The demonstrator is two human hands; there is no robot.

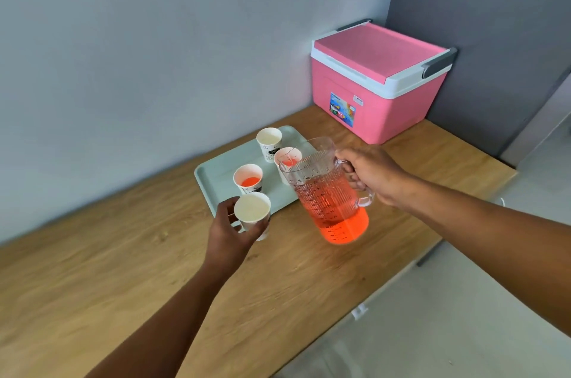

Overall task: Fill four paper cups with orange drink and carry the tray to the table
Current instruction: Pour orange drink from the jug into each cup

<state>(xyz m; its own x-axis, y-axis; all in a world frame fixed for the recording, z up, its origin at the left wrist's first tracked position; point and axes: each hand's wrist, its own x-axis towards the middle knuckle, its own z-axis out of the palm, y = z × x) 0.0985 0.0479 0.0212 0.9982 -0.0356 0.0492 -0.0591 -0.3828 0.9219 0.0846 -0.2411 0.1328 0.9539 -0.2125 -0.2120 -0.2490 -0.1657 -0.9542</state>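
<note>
Pitcher point(329, 192) of orange drink is gripped by its handle in the right hand point(369, 175), beside the tray point(216, 175); an empty cup point(252, 214) is clasped in the left hand point(230, 231) at the tray's near edge.

Clear ribbed pitcher point(327, 189); matt paper cups point(251, 211); wood-grain counter point(123, 254).

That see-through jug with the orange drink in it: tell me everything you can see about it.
The pitcher looks like clear ribbed plastic or glass, with a pouring spout, a looped handle and printed measuring marks. Orange drink fills roughly its lower half. The right hand grips the handle and holds it above the wooden counter, tipped slightly toward the tray, its spout in front of a partly filled cup.
</note>
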